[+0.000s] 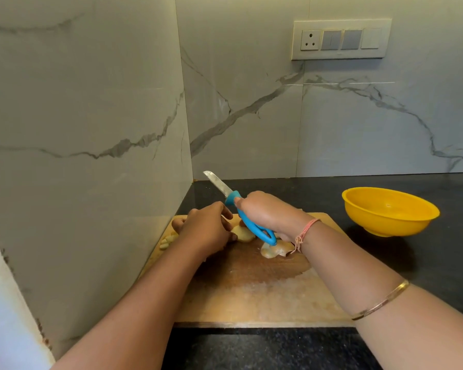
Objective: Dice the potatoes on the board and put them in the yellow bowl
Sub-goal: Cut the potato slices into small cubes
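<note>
A wooden cutting board (251, 295) lies on the black counter. My right hand (267, 212) grips a knife by its blue handle (254, 228), the steel blade (219, 184) raised and pointing up to the far left. My left hand (206, 228) rests on the board's far left part, its fingers curled onto a pale potato piece (242, 233). Another potato piece (274, 249) with brown skin lies just below my right wrist. A few small cut pieces (169, 241) sit at the board's left edge. The yellow bowl (388, 212) stands empty to the right of the board.
Marble walls close in the counter on the left (91, 156) and at the back. A switch panel (341, 40) is mounted high on the back wall. The dark counter (412, 263) extends around the bowl and in front of the board.
</note>
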A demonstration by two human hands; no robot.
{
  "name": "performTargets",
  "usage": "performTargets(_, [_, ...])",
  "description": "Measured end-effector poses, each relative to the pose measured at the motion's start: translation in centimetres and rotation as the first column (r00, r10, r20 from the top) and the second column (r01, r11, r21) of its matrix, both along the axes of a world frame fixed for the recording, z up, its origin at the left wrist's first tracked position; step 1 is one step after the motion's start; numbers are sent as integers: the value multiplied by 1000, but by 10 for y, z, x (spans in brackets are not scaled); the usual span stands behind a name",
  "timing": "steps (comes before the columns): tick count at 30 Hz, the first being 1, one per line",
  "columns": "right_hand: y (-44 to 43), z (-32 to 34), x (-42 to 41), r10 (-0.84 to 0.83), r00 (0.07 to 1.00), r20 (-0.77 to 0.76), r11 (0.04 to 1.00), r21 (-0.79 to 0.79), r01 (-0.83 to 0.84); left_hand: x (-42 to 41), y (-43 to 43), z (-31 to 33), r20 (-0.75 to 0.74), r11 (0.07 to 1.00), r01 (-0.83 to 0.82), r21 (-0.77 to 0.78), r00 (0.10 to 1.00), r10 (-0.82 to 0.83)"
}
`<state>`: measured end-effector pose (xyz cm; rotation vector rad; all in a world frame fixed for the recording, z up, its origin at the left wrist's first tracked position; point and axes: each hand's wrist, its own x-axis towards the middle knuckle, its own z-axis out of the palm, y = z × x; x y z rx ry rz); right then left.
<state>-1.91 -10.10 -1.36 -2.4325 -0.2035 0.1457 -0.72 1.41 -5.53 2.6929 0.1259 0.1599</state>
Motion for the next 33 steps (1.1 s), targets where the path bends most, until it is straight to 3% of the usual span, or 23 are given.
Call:
performTargets(5, [-1, 5, -5, -18, 999, -40, 993, 114, 22, 0, 3, 0, -78, 999, 40, -1, 996, -40])
performTargets(8, [-4, 10, -8, -46, 997, -60, 982, 180, 56, -3, 0, 2, -128, 990, 94, 105, 989, -80])
performTargets(12, [-4, 10, -12, -35, 991, -130, 987, 151, 55, -3, -3, 2, -161, 975, 178, 132, 975, -156])
performTargets(24, [-1, -2, 0, -90, 991, -98, 965, 237, 111, -8, -12, 5, -50, 964, 128, 233, 992, -120])
performTargets(33, [-7, -8, 9, -108, 981, -158, 928, 337, 157, -7, -13, 5, -55, 950, 108, 291, 994, -96])
